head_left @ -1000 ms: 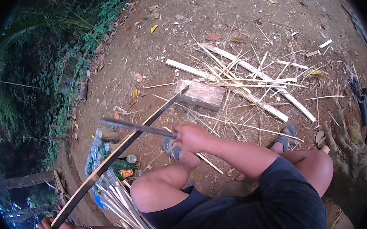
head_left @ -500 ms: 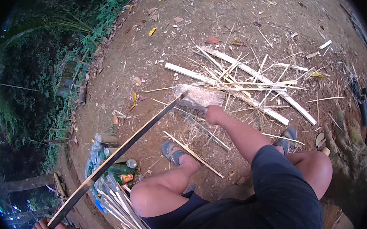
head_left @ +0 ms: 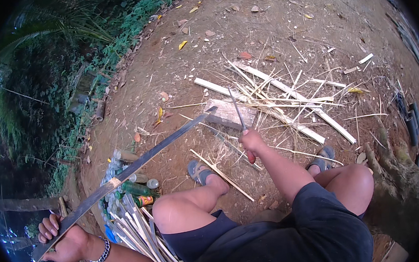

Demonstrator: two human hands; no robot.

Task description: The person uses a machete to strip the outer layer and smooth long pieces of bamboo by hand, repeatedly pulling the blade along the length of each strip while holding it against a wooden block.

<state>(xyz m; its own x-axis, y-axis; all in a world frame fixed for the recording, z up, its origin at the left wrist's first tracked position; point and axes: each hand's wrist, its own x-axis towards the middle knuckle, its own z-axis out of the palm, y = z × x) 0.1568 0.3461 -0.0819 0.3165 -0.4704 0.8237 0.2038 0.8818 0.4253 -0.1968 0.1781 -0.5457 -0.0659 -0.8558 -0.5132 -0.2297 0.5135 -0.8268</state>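
Around the wooden block (head_left: 225,114) spread brown, trodden ground (head_left: 261,33), scattered with chips and dry leaves. Well to the left of the block, dark greenery (head_left: 44,94) bordered the ground; well to its right and nearer the person stood thick tree roots (head_left: 399,165). Just beside the block, on its right and far sides, a loose pile of pale strips (head_left: 275,89) lay crisscrossed. Left of the block and nearer the person, a bundle of strips (head_left: 146,237) lay beside the person's leg (head_left: 183,207), with a heap of bottles (head_left: 135,188) at its far end. A sandal (head_left: 199,171) was planted on the near left side of the block.

From the block's left part, a long dark strip (head_left: 157,151) slanted back toward the person, its far end overlapping the wood. At its near end, the left hand (head_left: 70,243) held it across the palm, fingers bent loosely over the far edge. Near the block, on its near side, the right hand (head_left: 251,143) was closed firmly around the handle of a knife (head_left: 239,113). Its narrow blade pointed away over the block, apart from the dark strip; whether it touched the wood could not be told.
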